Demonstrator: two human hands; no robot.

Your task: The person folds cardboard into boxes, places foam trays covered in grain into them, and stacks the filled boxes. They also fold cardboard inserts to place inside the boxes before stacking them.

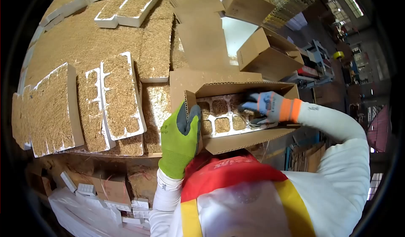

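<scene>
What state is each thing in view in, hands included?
Front cardboard box: open, upright, tray inside
Tray inside box: sections holding brown material
Pale tray at left: brown-filled, outside the box
Box behind: open
Left hand: gloved, gripping the front box's left side
Right hand: gloved, inside the box, grip unclear

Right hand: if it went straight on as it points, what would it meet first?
Likely the white tray's dividers just ahead; if the right hand clears them, the carton's end wall by the left hand. Depth is unclear.
</scene>
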